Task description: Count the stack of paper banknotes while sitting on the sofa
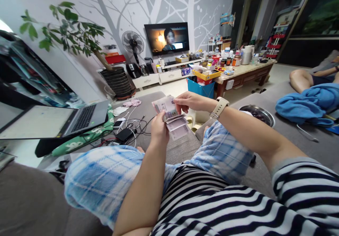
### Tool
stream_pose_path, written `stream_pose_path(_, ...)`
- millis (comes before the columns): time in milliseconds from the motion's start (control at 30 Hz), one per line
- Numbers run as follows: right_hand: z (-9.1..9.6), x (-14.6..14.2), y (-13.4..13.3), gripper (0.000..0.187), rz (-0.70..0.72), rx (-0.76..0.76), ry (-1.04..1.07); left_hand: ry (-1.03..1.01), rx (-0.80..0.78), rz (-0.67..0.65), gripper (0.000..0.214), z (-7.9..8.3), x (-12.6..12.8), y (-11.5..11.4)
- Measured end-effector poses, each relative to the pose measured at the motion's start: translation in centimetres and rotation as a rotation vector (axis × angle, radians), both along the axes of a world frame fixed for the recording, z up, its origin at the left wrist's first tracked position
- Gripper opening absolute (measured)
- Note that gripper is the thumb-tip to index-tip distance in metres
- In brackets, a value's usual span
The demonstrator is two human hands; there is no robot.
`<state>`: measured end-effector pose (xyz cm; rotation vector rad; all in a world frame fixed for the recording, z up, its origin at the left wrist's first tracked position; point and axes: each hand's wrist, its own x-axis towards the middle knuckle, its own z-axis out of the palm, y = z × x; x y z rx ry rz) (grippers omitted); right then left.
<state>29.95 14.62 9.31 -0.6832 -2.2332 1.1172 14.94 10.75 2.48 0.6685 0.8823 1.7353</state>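
A folded stack of pale purple banknotes (167, 108) is held up in front of my lap, above the grey sofa seat. My left hand (159, 127) is closed round the lower left side of the stack. Some notes bend over and hang down below the fingers. From the upper right, my right hand (189, 101) pinches the top edge of the upper notes, its fingers curled. A cream watch (220, 107) is on my right wrist. The figure 5 shows on the top note.
To the left, an open laptop (84, 118) rests on a green patterned cushion (79, 140), beside tangled cables and a black box (124, 135). On the right are a metal bowl (270, 117) of dark round items, a blue cloth (304, 101) and another person's leg (300, 80). A cluttered table (246, 68) stands ahead.
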Motion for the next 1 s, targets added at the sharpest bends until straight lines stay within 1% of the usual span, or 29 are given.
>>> stream_pose_path(67, -0.3, -0.1, 0.3, 0.04, -0.052, 0.018, -0.055, -0.008, -0.007, 0.0, 0.015, -0.1, 0.0, 0.1)
stream_pose_path(167, -0.9, -0.2, 1.1, 0.035, -0.239, 0.081, -0.163, -0.007, 0.014, -0.052, 0.017, -0.2, 0.0, 0.1)
stream_pose_path(233, -1.1, -0.2, 1.5, 0.037, -0.345, 0.115, -0.225, 0.001, 0.039, -0.105, 0.022, -0.2, 0.0, 0.1)
stream_pose_path(333, -1.2, -0.1, 1.9, 0.041, -0.42, 0.16, -0.266, 0.01, 0.037, -0.108, 0.027, -0.2, 0.0, -0.1)
stream_pose_path(433, -1.3, -0.1, 2.1, 0.038, -0.45, 0.192, -0.267, 0.027, 0.023, -0.094, 0.03, -0.1, 0.0, -0.3)
stream_pose_path(567, -1.5, -0.1, 2.3, 0.03, -0.449, 0.194, -0.238, 0.03, 0.028, -0.095, 0.031, 0.0, 0.1, -0.4)
stream_pose_path(700, -1.4, -0.1, 2.2, 0.029, -0.445, 0.206, -0.226, 0.028, 0.02, -0.101, 0.03, -0.1, 0.1, -0.3)
stream_pose_path(900, -1.2, 0.0, 1.9, 0.028, -0.439, 0.198, -0.216, -0.027, 0.004, -0.087, 0.022, -0.6, -0.1, 0.5)
stream_pose_path(1000, -1.1, 0.0, 1.9, 0.025, -0.414, 0.195, -0.207, -0.052, 0.003, -0.048, 0.021, -0.8, -0.2, 0.9)
